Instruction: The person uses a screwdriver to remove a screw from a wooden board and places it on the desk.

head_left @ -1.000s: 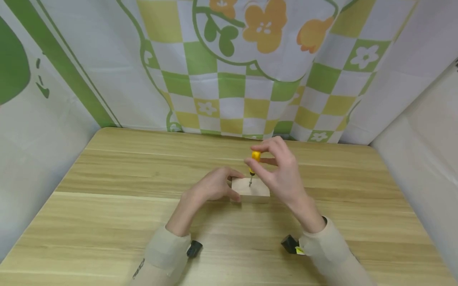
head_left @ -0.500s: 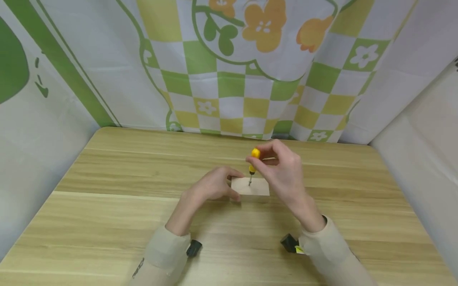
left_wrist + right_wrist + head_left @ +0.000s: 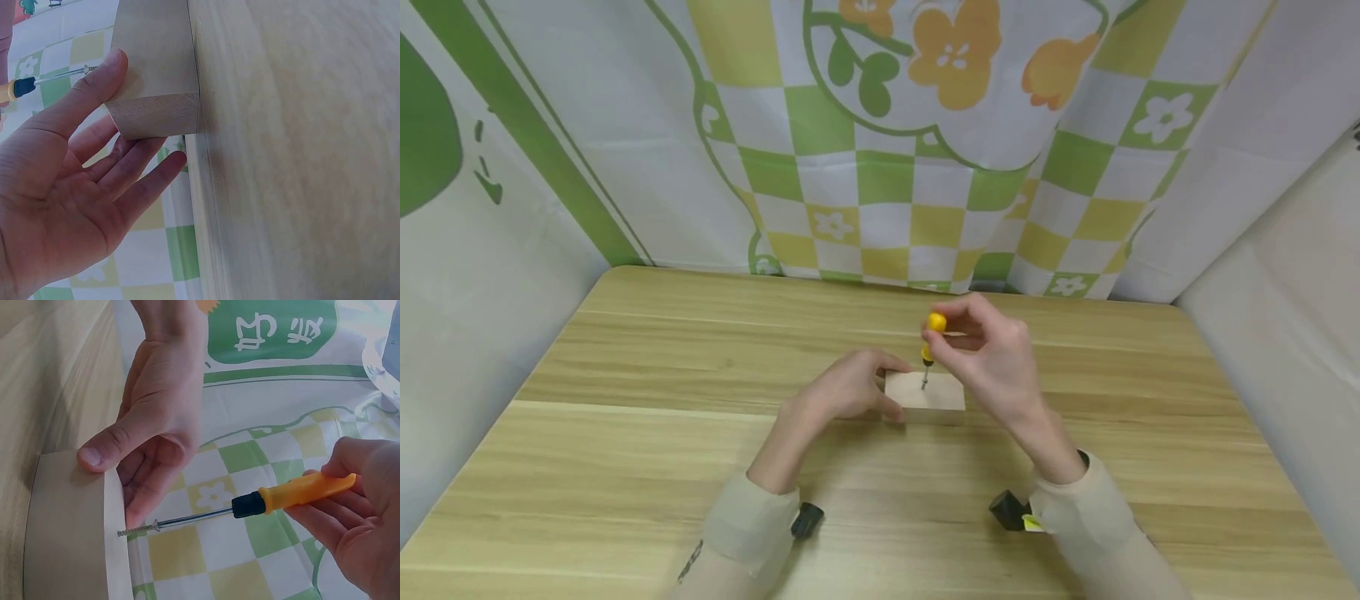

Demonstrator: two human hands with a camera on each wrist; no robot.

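A pale wooden block [image 3: 936, 398] lies flat on the table, gripped at its left end by my left hand [image 3: 850, 387]. In the left wrist view the thumb presses one long side of the block [image 3: 156, 50] and fingers reach round the opposite side. My right hand [image 3: 996, 358] pinches the yellow handle of a screwdriver [image 3: 928, 354] between thumb and fingers. Its steel shaft points down at the block. In the right wrist view the tip meets the head of a screw [image 3: 139, 530], which stands partly out of the block's top face.
The wood-grain table [image 3: 662, 467] spreads around the block. A checked, flowered curtain [image 3: 887, 200] hangs along its back edge, with white cloth at both sides. Black wrist devices [image 3: 807, 521] sit on both forearms, low over the table.
The right hand's fingers have shifted round the screwdriver handle, opening off it slightly and closing on it again. The block and left hand stay in place.
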